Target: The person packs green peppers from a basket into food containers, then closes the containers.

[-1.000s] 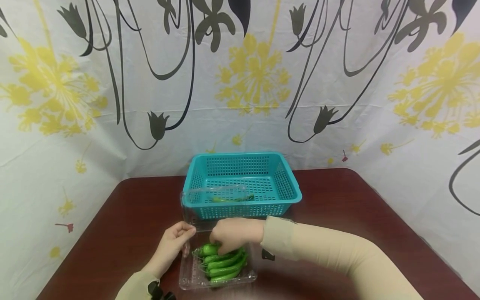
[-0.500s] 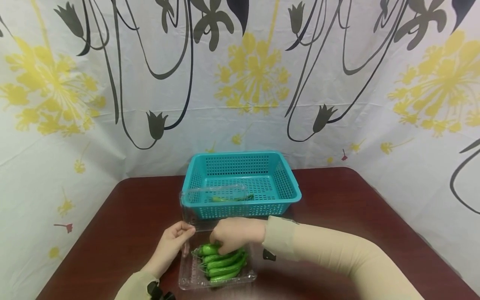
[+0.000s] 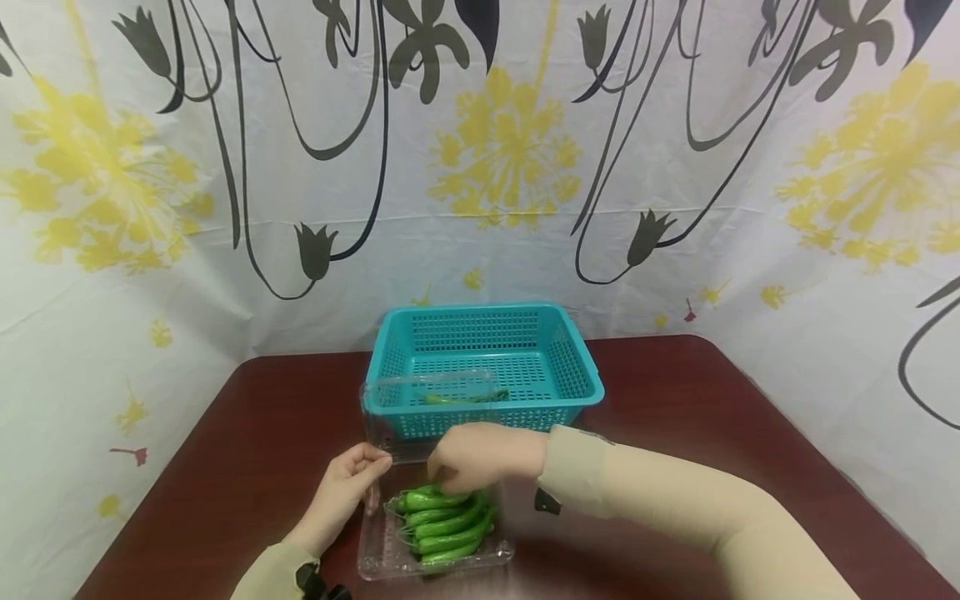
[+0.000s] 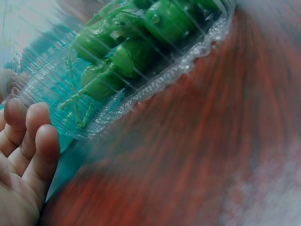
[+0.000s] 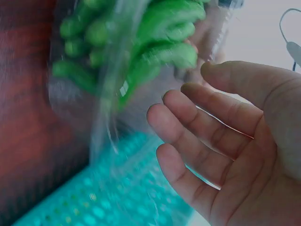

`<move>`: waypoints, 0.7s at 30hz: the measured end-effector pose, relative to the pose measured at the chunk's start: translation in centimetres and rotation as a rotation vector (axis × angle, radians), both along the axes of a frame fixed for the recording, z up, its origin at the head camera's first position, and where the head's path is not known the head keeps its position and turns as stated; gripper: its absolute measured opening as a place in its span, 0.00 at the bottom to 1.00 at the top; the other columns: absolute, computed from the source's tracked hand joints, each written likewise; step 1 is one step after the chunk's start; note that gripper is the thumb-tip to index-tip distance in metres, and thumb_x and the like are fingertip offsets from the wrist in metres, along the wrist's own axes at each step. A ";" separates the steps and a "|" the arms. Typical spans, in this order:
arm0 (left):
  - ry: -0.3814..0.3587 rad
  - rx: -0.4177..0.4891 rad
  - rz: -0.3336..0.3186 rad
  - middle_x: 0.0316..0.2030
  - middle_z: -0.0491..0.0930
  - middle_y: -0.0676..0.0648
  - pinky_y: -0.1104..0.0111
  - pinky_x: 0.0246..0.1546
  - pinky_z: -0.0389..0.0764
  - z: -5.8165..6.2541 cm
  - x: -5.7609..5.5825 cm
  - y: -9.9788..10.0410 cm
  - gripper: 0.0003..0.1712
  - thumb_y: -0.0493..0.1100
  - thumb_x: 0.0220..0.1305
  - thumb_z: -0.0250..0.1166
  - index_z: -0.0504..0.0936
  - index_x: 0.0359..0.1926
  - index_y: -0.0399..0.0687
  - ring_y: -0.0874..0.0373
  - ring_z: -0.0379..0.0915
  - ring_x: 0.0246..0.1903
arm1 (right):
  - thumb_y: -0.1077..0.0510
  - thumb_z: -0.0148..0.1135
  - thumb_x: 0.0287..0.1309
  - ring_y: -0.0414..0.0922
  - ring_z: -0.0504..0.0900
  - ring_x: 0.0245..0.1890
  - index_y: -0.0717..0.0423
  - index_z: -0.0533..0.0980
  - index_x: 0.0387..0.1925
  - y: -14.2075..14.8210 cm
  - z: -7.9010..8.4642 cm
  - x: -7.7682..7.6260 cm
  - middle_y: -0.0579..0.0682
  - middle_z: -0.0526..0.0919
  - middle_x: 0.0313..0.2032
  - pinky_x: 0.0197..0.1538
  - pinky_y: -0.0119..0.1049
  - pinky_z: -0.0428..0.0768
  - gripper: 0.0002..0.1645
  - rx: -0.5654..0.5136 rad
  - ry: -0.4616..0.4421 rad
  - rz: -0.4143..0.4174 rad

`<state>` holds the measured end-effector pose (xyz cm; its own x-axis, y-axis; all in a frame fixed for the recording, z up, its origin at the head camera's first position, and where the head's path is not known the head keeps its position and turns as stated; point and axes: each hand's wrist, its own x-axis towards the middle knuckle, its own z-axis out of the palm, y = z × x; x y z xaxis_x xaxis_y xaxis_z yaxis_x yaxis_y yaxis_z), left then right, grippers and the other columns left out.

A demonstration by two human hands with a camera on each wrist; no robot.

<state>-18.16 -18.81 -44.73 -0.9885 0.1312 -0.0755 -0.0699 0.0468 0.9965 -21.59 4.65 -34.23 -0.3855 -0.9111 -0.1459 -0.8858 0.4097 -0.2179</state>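
Note:
A clear plastic clamshell box [image 3: 372, 554] lies on the table with its hinged lid [image 3: 431, 379] raised at the back. Several glossy long green peppers [image 3: 450, 531] lie side by side in it. At the box's left edge my left hand [image 3: 337, 492] pinches the plastic between thumb and finger; the left wrist view shows the other fingers [image 4: 47, 141] beside the clear wall, with pepper stems behind it. My right hand [image 3: 483, 457] is just above the rearmost peppers. In the right wrist view its slightly bent fingers [image 5: 174, 125] are spread, nothing between them.
Behind the box stands a turquoise perforated basket [image 3: 577, 358], partly overlapped by the raised lid. A thin green pepper [image 3: 465, 398] lies in it, seen through the plastic. The dark red table [image 3: 660, 392] meets a patterned cloth backdrop [image 3: 517, 258].
My right hand has lifted slightly off the rearmost pepper and shifted a little right, uncovering more of it. The left hand has stayed on the box's edge.

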 end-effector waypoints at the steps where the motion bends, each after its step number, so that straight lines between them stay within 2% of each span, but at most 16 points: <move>1: 0.003 -0.002 0.000 0.15 0.71 0.48 0.63 0.18 0.76 0.0 0.0 0.1 0.21 0.47 0.66 0.65 0.75 0.47 0.33 0.58 0.67 0.13 | 0.58 0.65 0.57 0.29 0.78 0.31 0.51 0.84 0.41 0.3 0.3 -0.1 0.40 0.85 0.36 0.36 0.20 0.75 0.10 -0.012 0.005 0.003; 5: 0.011 -0.011 0.001 0.15 0.72 0.49 0.63 0.18 0.76 0.0 0.0 0.1 0.19 0.47 0.66 0.64 0.75 0.46 0.34 0.58 0.67 0.13 | 0.55 0.64 0.60 0.29 0.78 0.31 0.53 0.84 0.42 1.7 1.9 -0.6 0.39 0.84 0.35 0.38 0.21 0.76 0.10 -0.053 0.025 -0.010; 8: 0.008 -0.012 0.003 0.15 0.71 0.48 0.64 0.18 0.75 0.0 0.0 0.1 0.19 0.47 0.66 0.64 0.75 0.46 0.34 0.58 0.67 0.13 | 0.55 0.64 0.60 0.31 0.80 0.36 0.53 0.84 0.42 2.9 3.0 -0.6 0.41 0.85 0.37 0.42 0.25 0.77 0.11 -0.076 0.015 -0.041; 14: 0.001 -0.006 -0.002 0.15 0.72 0.48 0.64 0.18 0.76 -0.3 0.0 0.2 0.19 0.48 0.66 0.64 0.75 0.46 0.34 0.58 0.67 0.13 | 0.56 0.63 0.62 0.32 0.81 0.38 0.52 0.84 0.43 5.8 4.7 -1.0 0.42 0.85 0.39 0.43 0.29 0.79 0.10 -0.098 -0.043 -0.110; 17: 0.004 -0.017 0.007 0.15 0.72 0.48 0.63 0.18 0.76 -0.4 0.0 0.1 0.19 0.48 0.66 0.64 0.76 0.46 0.36 0.58 0.67 0.13 | 0.57 0.63 0.62 0.32 0.81 0.38 0.51 0.84 0.42 7.2 5.6 -1.8 0.41 0.84 0.38 0.42 0.30 0.79 0.09 -0.107 -0.061 -0.135; 21: 0.001 -0.040 0.019 0.15 0.72 0.47 0.62 0.18 0.76 -0.4 -0.2 0.1 0.19 0.50 0.65 0.65 0.76 0.46 0.37 0.57 0.67 0.13 | 0.60 0.61 0.62 0.33 0.80 0.34 0.49 0.84 0.38 8.5 6.9 -3.7 0.39 0.84 0.34 0.39 0.32 0.79 0.07 -0.131 -0.053 -0.151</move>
<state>-18.35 -18.74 -45.14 -0.9908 0.1097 -0.0792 -0.0700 0.0851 0.9939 -25.26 13.12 -27.34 -0.5144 -0.8558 -0.0542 -0.8020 0.5025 -0.3230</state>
